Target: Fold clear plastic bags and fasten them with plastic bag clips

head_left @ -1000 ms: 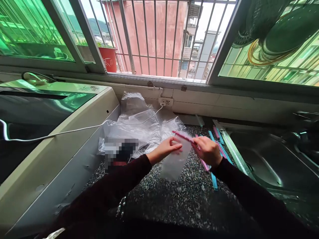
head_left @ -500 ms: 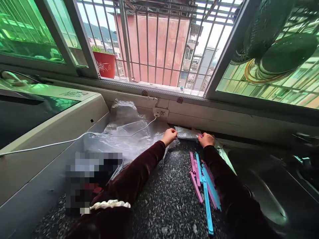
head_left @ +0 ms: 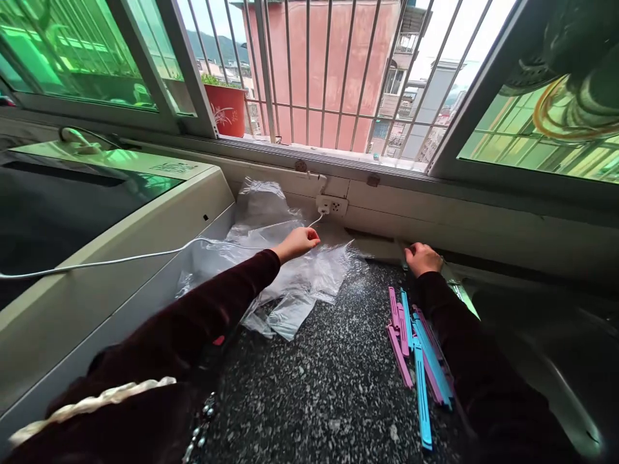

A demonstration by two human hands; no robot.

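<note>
My left hand (head_left: pixel 300 243) is closed in a pinch above a spread of clear plastic bags (head_left: pixel 290 316). I cannot make out whether a piece of film is caught between its fingertips. By the back ledge, my right hand (head_left: pixel 423 258) has its fingers curled together, with something thin and pale at the fingertips that is too indistinct to name. Just in front of that wrist lies a bunch of pink and blue bag sealing clips (head_left: pixel 420 351) on the dark speckled countertop (head_left: pixel 314 399). The right sleeve covers part of the bunch.
A white power cord (head_left: pixel 145 259) crosses above the bags to a wall socket (head_left: pixel 333 205). At left stands a large white appliance (head_left: pixel 184 200) with a dark top. A metal sink (head_left: pixel 546 374) is on the right. A barred window and a red flowerpot (head_left: pixel 227 111) are behind.
My left hand has moved left, away from the right, over the plastic bags. The clear packet that stretched between both hands no longer shows there. The view has shifted.
</note>
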